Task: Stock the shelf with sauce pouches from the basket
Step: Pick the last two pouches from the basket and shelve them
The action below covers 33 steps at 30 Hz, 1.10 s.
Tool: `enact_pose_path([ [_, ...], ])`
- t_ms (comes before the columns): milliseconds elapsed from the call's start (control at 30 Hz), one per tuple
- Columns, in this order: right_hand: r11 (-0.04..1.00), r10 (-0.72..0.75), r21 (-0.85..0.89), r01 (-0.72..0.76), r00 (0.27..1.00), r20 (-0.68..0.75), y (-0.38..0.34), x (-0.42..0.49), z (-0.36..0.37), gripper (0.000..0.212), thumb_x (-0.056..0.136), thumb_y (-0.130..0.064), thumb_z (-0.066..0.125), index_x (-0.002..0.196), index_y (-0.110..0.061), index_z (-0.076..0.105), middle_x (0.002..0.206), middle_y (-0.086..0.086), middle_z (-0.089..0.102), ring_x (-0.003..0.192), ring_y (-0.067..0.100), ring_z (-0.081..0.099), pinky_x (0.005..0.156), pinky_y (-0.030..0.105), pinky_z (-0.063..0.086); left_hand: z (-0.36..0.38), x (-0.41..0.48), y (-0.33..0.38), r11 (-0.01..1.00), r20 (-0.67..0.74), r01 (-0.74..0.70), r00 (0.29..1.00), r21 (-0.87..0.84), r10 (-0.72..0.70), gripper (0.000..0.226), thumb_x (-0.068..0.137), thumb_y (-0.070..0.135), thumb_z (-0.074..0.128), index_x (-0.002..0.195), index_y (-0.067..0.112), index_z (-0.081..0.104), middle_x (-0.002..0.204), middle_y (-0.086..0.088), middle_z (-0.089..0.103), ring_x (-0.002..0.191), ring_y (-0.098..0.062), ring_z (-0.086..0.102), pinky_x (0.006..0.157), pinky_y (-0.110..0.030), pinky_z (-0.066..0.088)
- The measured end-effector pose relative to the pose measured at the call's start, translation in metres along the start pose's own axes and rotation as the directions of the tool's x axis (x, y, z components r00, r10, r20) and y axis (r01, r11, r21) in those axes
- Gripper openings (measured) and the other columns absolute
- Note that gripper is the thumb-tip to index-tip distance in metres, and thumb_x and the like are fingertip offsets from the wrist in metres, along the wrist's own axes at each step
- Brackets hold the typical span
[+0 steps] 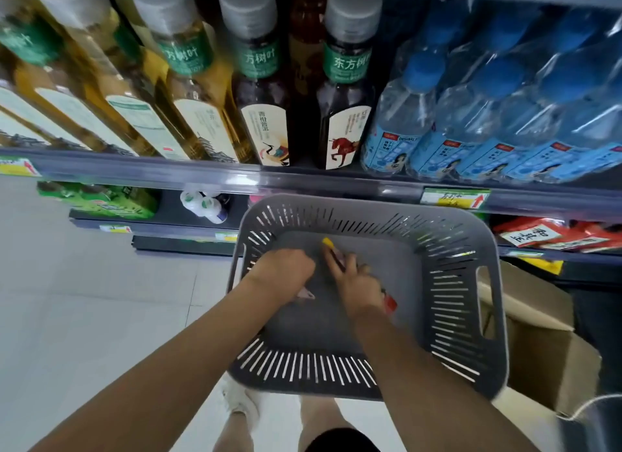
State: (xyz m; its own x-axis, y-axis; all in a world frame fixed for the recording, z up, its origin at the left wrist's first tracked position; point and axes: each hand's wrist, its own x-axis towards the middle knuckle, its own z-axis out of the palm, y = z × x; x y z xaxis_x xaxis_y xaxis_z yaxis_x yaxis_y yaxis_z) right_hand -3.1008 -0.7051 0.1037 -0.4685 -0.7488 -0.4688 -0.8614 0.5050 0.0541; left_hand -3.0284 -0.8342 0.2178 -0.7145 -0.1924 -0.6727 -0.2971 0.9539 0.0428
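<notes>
Left hand (pixel 282 270): fingers curled inside the basket (pixel 471 317); we cannot tell what they hold.
Pink corner (pixel 307 295): shows beneath the left wrist, rest hidden.
Right hand (pixel 357 281): grips a sauce pouch (pixel 327 242), mostly covered; only its yellow tip is plain.
Edges: far rim near shelf rail (pixel 336 179); cardboard box (pixel 545 344) beside right wall; open floor (pixel 101 300) at left.

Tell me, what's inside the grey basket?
In the basket the right hand grips a red-and-yellow pouch, and a pink pouch corner peeks from under the left hand. The hands cover the rest of both pouches.
</notes>
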Motion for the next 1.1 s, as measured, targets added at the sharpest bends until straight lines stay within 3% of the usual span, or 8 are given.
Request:
enact_pose_path([
  [167, 0.988, -0.117, 0.108, 0.114, 0.993, 0.019, 0.005, -0.001, -0.005, 0.093, 0.093, -0.004, 0.041, 0.139, -0.027, -0.036, 0.146, 0.025, 0.026, 0.108, 0.038, 0.055, 0.076, 0.042, 0.052, -0.011, 0.007, 0.0, 0.997, -0.022, -0.011, 1.0, -0.075, 0.009, 0.024, 0.092, 0.022, 0.055, 0.111, 0.008, 0.06, 0.117, -0.012, 0.059, 0.112, -0.03, 0.057, 0.088, -0.036, 0.046],
  [267, 0.978, -0.065, 0.205, 0.038, 0.99, 0.124, 0.013, -0.003, 0.004, 0.103, 0.083, -0.037, 0.063, 0.149, -0.027, -0.016, 0.144, 0.017, 0.03, 0.12, 0.036, 0.043, 0.094, 0.044, 0.041, -0.018, 0.011, -0.005, 0.989, 0.0, -0.039, 0.999, -0.143, 0.04, 0.031, 0.084, 0.04, 0.064, 0.084, 0.009, 0.065, 0.089, -0.011, 0.064, 0.09, -0.028, 0.063, 0.072, -0.034, 0.047],
  [400, 0.914, 0.152, 0.331, -0.235, 0.954, 0.259, 0.017, -0.003, 0.018, 0.116, 0.064, -0.072, 0.063, 0.148, -0.019, 0.003, 0.146, 0.011, 0.02, 0.131, 0.032, 0.027, 0.101, 0.049, 0.037, -0.016, 0.031, -0.015, 0.973, 0.148, -0.011, 0.988, -0.23, 0.046, 0.037, 0.075, 0.033, 0.072, 0.053, 0.012, 0.051, 0.056, -0.004, 0.05, 0.059, -0.024, 0.052, 0.06, -0.033, 0.045],
  [533, 0.912, 0.14, 0.346, -0.218, 0.962, 0.236, 0.003, 0.001, 0.023, 0.121, 0.064, -0.065, 0.069, 0.148, -0.011, 0.001, 0.144, 0.009, 0.02, 0.129, 0.03, 0.028, 0.098, 0.05, 0.041, -0.002, 0.05, -0.019, 0.955, 0.113, 0.036, 0.994, -0.296, -0.003, 0.032, 0.071, 0.03, 0.077, 0.092, 0.007, 0.068, 0.096, -0.007, 0.065, 0.087, -0.025, 0.062, 0.067, -0.03, 0.047],
  [633, 0.867, 0.204, 0.401, -0.294, 0.946, 0.252, -0.002, 0.004, 0.024, 0.125, 0.062, -0.06, 0.074, 0.149, -0.012, -0.002, 0.143, 0.01, 0.022, 0.129, 0.03, 0.03, 0.097, 0.047, 0.041, 0.005, 0.058, -0.021, 0.949, -0.004, 0.059, 0.998, -0.311, -0.064, 0.033, 0.076, 0.025, 0.073, 0.106, 0.013, 0.062, 0.109, -0.006, 0.061, 0.1, -0.025, 0.059, 0.077, -0.031, 0.048],
  [800, 0.6, 0.477, 0.543, -0.588, 0.807, 0.347, 0.02, 0.003, 0.012, 0.122, 0.062, -0.055, 0.078, 0.147, -0.008, 0.004, 0.143, 0.013, 0.023, 0.131, 0.032, 0.03, 0.098, 0.048, 0.041, 0.018, 0.063, -0.019, 0.95, -0.119, 0.126, 0.979, -0.287, -0.166, 0.051, 0.087, 0.016, 0.06, 0.134, 0.015, 0.04, 0.12, -0.011, 0.06, 0.109, -0.029, 0.058, 0.086, -0.037, 0.047],
  [967, 0.608, 0.515, 0.521, -0.6, 0.797, 0.317, 0.058, -0.014, 0.005, 0.119, 0.058, -0.052, 0.082, 0.144, -0.008, 0.012, 0.143, 0.014, 0.023, 0.132, 0.034, 0.03, 0.101, 0.05, 0.04, 0.05, 0.063, -0.003, 0.952, -0.34, 0.231, 0.895, -0.202, -0.29, 0.072, 0.083, 0.017, 0.059, 0.145, 0.018, 0.021, 0.141, -0.007, 0.04, 0.128, -0.025, 0.039, 0.103, -0.037, 0.034],
  [1100, 0.568, 0.534, 0.546, -0.616, 0.78, 0.326, 0.069, -0.023, 0.002, 0.117, 0.056, -0.051, 0.083, 0.141, -0.005, 0.017, 0.138, 0.014, 0.025, 0.128, 0.033, 0.031, 0.101, 0.05, 0.041, 0.086, 0.052, 0.023, 0.773, -0.286, 0.348, 0.785, -0.53, -0.549, 0.094, 0.08, 0.044, 0.065, 0.148, 0.012, 0.008, 0.148, -0.015, 0.026, 0.134, -0.03, 0.03, 0.109, -0.042, 0.029],
])
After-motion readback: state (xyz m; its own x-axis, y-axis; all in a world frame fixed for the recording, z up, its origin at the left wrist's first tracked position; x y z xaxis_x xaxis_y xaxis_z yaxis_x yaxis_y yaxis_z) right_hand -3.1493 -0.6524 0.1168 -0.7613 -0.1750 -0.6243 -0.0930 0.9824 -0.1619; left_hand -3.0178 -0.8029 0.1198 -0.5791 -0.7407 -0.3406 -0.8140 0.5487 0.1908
